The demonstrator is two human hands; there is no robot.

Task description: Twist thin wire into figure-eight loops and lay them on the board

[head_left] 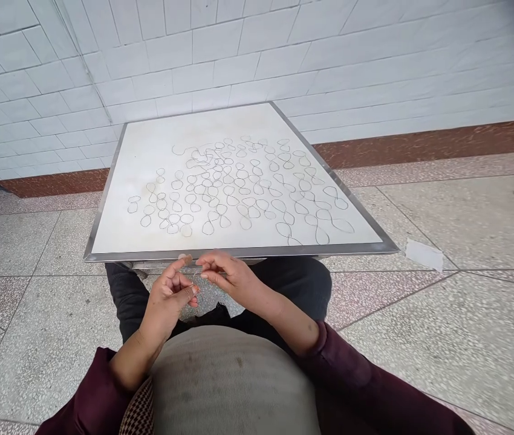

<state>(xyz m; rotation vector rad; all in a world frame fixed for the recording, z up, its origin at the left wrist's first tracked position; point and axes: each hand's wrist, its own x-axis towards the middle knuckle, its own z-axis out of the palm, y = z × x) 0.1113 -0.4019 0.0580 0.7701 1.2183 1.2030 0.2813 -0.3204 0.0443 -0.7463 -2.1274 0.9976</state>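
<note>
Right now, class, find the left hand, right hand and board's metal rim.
Left hand [169,300]: head view, middle of hand.
Right hand [234,278]: head view, middle of hand.
Metal rim [311,249]: head view, near edge.

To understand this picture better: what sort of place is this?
Probably a simple work spot in a tiled corridor or utility room: white glazed tiles on the wall, a terrazzo floor, and a metal-edged white board holding many thin wire loops.

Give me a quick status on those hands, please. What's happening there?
Right hand pinching a thin wire piece, left hand curled beside it. Figure-eight wire loops spread on a white metal-framed board. Nothing between hands and board.
</note>
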